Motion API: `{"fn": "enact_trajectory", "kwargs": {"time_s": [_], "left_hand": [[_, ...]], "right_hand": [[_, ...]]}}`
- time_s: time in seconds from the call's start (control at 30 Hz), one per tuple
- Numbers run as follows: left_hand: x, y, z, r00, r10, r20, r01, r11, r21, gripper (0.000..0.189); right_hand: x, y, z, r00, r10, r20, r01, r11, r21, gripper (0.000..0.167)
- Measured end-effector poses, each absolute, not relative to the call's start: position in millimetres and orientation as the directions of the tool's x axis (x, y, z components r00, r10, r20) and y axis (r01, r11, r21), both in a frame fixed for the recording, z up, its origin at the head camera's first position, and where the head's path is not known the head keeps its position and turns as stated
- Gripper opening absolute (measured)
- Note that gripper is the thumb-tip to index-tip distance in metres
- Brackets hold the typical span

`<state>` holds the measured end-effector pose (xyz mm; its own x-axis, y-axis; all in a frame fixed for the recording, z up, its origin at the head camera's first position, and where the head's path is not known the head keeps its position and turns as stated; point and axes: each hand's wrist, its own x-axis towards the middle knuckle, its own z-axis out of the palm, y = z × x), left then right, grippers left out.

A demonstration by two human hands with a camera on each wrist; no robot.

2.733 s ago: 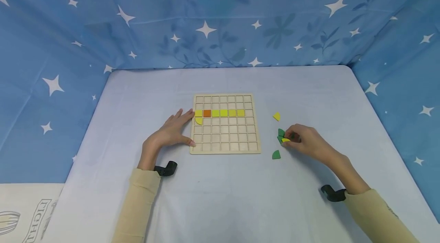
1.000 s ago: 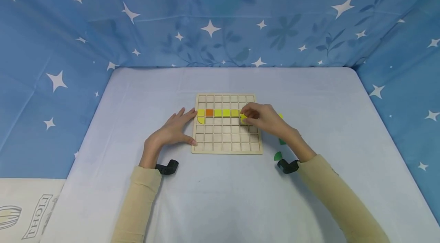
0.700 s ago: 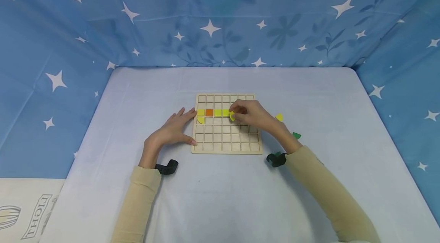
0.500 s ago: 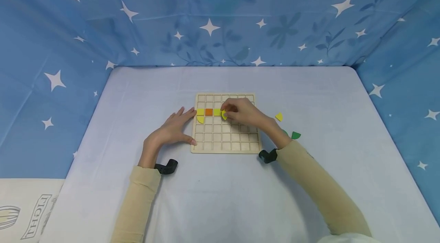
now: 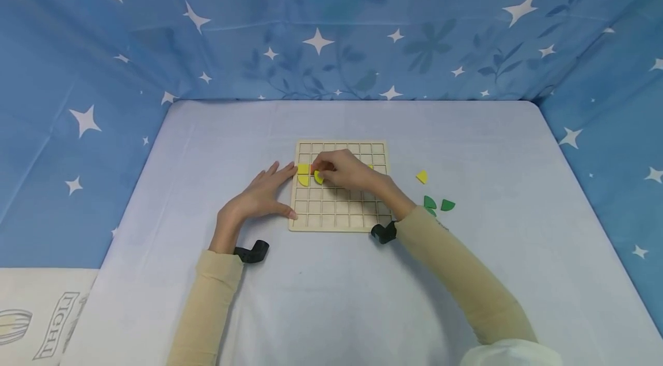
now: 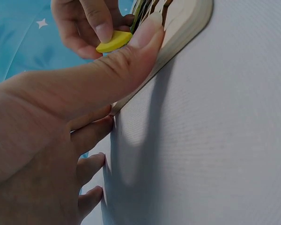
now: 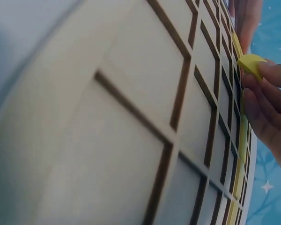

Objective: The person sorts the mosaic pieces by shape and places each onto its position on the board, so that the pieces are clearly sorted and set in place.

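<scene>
My right hand [image 5: 347,170] pinches a small yellow quarter-circle tile [image 5: 318,178] between thumb and fingertips, over the second column of a wooden grid board [image 5: 342,208]. In the right wrist view that tile [image 7: 251,64] is tilted above the board's surface. My left hand [image 5: 259,199] lies with spread fingers against the board's left edge, its thumb near the front corner. Beside the pinched tile, another yellow quarter-circle [image 5: 303,180] fills the first cell of its row. Above it sits a yellow square tile [image 5: 303,169]; an orange tile [image 5: 312,169] is mostly covered by my right fingers.
Right of the board lie a loose yellow quarter-circle [image 5: 422,176] and several green ones, among them a green piece [image 5: 448,205]. My right sleeve [image 5: 440,262] crosses the table [image 5: 321,308] in front of them. A blue star-patterned curtain [image 5: 352,61] stands behind.
My right hand has carried the yellow quarter-circle from the loose pieces on the right, leftward across the board to the second column. My left hand stays at the board's edge.
</scene>
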<state>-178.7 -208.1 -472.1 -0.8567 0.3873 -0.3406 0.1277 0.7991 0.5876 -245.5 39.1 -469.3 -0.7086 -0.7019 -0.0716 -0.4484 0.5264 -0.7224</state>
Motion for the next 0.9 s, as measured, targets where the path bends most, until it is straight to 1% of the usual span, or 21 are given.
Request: {"fn": "enact_trajectory", "kwargs": {"time_s": [0.1, 0.23, 0.43, 0.6, 0.9], "left_hand": [[-178.1, -208.7, -470.7, -0.856, 0.390, -0.338, 0.128, 0.795, 0.593, 0.114], [-179.7, -208.2, -472.4, -0.855, 0.396, -0.335, 0.134, 0.792, 0.595, 0.114], [-180.7, -207.6, -474.0, -0.857, 0.388, -0.340, 0.130, 0.800, 0.585, 0.115], [-180.7, -207.5, -473.4, -0.855, 0.391, -0.341, 0.136, 0.803, 0.581, 0.116], [-180.6, -207.1, -472.3, -0.853, 0.401, -0.335, 0.146, 0.799, 0.583, 0.115]], "right_hand": [[-245.8, 33.3, -469.6, -0.697, -0.713, -0.077, -0.462, 0.528, -0.712, 0.020], [-245.6, 29.4, -470.3, -0.678, -0.731, -0.073, -0.518, 0.546, -0.659, 0.021], [-243.7, 28.1, -472.1, -0.658, -0.752, -0.025, -0.597, 0.542, -0.591, 0.022], [-242.1, 29.5, -474.9, -0.662, -0.750, -0.007, -0.602, 0.537, -0.591, 0.022], [-240.3, 30.1, -475.2, -0.669, -0.742, -0.046, -0.569, 0.551, -0.610, 0.023]]}}
